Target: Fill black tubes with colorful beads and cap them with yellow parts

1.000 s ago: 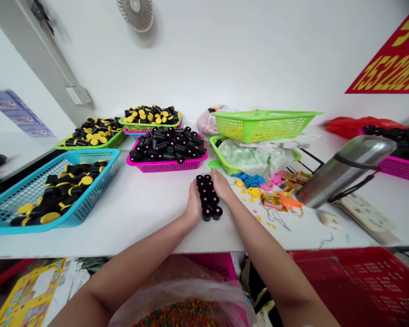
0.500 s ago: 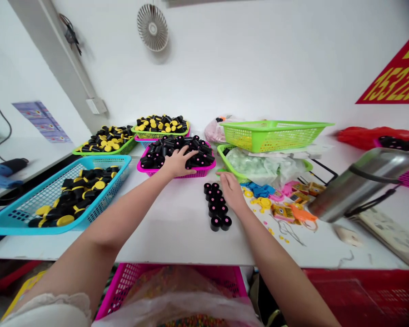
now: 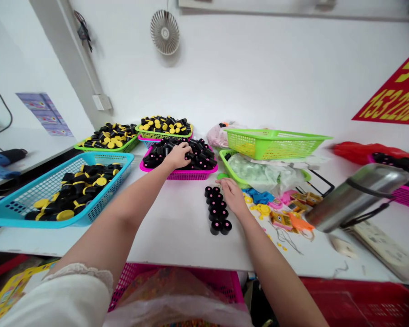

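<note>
Looking down from the head view: left hand point(image 3: 179, 156) curled over black tubes point(image 3: 199, 152) in a pink basket point(image 3: 191, 175), grip unclear; right hand point(image 3: 232, 196) half-open, empty, resting just beside an upright double row of tubes point(image 3: 215, 209), apparently stood together within easy reach.

Red wall sign point(image 3: 391, 97), well up and right of the right-hand fingers point(image 3: 225, 183): yellow digits, "153" legible, following digits warped.

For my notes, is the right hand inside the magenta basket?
No, the right hand rests beside the row of black cylinders.
</note>
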{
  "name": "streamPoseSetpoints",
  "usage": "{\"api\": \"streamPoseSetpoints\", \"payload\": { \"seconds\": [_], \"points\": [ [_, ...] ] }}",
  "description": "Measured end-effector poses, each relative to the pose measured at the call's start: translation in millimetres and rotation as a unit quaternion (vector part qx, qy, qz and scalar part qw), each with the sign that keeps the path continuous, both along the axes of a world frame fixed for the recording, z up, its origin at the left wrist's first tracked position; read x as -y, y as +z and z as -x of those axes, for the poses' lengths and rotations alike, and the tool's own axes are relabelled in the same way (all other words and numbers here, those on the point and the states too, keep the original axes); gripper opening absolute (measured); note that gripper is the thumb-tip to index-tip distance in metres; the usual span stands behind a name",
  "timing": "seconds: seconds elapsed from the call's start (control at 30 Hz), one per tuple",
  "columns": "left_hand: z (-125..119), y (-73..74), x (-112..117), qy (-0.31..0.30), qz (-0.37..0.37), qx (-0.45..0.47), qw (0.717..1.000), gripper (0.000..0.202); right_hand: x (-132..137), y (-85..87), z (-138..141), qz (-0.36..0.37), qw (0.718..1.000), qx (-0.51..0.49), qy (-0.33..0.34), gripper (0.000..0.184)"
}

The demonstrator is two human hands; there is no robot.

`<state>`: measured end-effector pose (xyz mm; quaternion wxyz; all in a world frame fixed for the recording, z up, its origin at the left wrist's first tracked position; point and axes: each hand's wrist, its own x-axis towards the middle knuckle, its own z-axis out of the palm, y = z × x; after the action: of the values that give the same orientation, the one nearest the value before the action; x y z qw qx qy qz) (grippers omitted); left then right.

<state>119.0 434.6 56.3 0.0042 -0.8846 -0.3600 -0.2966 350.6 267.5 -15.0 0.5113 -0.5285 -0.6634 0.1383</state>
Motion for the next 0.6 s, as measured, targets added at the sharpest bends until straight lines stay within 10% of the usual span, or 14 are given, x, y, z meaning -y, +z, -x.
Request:
{"api": "streamPoseSetpoints", "payload": {
  "seconds": [0.33,0.43,0.6],
  "points": [
    [6.7,23.8,56.7,0.004,-0.051,0.251,0.967,0.009,0.6,4.6,-11.0,-0.041,0.999,-0.001,-0.033,0.044],
    [18.2,13.3,107.9,-0.067,0.167,0.297,0.938,0.009,12.7,19.7,-11.2,-0.108,0.992,-0.015,-0.059,0.038],
    [39.6,-32.7,171.5,-0.150,0.552,0.131,0.809,0.031,74.8,52.7,33.0,-0.127,0.990,0.017,-0.055,0.027]
  ]
}}
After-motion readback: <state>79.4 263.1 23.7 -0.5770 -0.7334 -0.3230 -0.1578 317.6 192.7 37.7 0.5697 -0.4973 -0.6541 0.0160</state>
